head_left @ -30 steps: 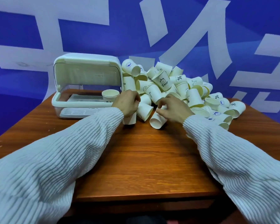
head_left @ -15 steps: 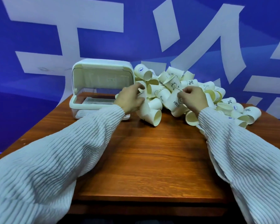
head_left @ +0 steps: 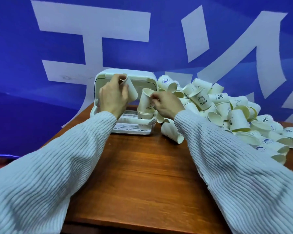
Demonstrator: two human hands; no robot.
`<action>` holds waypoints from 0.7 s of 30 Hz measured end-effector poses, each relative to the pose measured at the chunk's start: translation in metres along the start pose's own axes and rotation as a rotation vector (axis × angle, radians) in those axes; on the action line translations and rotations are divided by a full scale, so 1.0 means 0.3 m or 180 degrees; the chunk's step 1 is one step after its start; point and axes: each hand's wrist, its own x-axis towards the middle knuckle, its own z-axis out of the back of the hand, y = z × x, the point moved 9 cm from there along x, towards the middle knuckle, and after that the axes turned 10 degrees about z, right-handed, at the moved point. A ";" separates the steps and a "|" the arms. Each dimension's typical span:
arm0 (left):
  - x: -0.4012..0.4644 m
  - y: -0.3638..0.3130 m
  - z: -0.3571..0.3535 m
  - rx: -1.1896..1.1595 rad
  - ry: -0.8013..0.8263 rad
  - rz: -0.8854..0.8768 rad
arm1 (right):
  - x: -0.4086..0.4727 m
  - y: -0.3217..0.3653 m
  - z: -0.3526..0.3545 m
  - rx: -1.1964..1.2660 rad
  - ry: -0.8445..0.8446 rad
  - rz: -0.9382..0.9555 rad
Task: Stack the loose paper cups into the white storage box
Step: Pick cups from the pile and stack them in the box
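The white storage box (head_left: 108, 76) stands at the table's far left with its lid raised. My left hand (head_left: 112, 97) holds a paper cup (head_left: 131, 90) tilted in the air in front of the lid. My right hand (head_left: 166, 103) pinches the rim of another paper cup (head_left: 145, 102), upright and set into a cup (head_left: 145, 116) that stands inside the box at its right side. A big heap of loose paper cups (head_left: 227, 108) lies to the right of the box.
The wooden table (head_left: 142, 174) stretches toward me between my sleeves. One cup (head_left: 172, 132) lies on its side just right of the box's front corner. A blue wall with white shapes rises behind the table.
Both hands left the heap, each with a cup, and moved left and up to the box. The right hand's cup now sits in the cup inside the box.
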 end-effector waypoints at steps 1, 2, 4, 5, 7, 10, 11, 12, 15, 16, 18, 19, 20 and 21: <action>0.002 0.014 0.002 0.0026 0.0007 0.0004 | 0.007 0.011 -0.028 -0.0241 0.0188 0.0037; 0.001 0.025 0.002 0.0045 0.0029 0.0000 | 0.011 0.012 -0.058 -0.0401 0.0370 0.0079; 0.000 0.049 -0.005 0.0091 0.0097 -0.0012 | 0.014 0.016 -0.122 -0.0605 0.0690 0.0217; 0.001 0.060 -0.010 0.0126 0.0127 -0.0011 | 0.009 0.018 -0.149 -0.0730 0.0812 0.0275; 0.003 0.073 -0.021 0.0172 0.0177 -0.0005 | -0.005 0.023 -0.185 -0.0967 0.0943 0.0350; 0.006 0.062 -0.044 0.0164 0.0279 -0.0080 | -0.011 0.011 -0.208 -0.0897 0.1131 0.0309; 0.006 0.051 -0.051 0.0156 0.0294 -0.0120 | -0.009 0.004 -0.198 -0.0763 0.1098 0.0260; 0.007 0.038 -0.056 0.0130 0.0290 -0.0150 | -0.007 -0.008 -0.176 -0.0534 0.0956 0.0148; 0.010 -0.009 -0.074 -0.0035 0.0267 -0.0249 | -0.022 -0.073 -0.057 0.0097 0.0129 -0.0248; 0.007 -0.029 -0.086 -0.0024 0.0297 -0.0328 | -0.037 -0.095 -0.025 0.0146 -0.0016 -0.0341; -0.009 -0.066 -0.121 0.0051 0.0400 -0.0565 | -0.068 -0.137 0.012 0.0076 -0.0031 -0.0442; -0.017 -0.080 -0.139 0.0071 0.0454 -0.0677 | -0.083 -0.160 0.022 0.0039 0.0007 -0.0484; -0.023 -0.086 -0.157 0.0084 0.0505 -0.0757 | -0.098 -0.181 0.030 0.0022 0.0051 -0.0525; -0.027 -0.088 -0.178 0.0108 0.0560 -0.0808 | -0.113 -0.202 0.033 0.0017 0.0097 -0.0553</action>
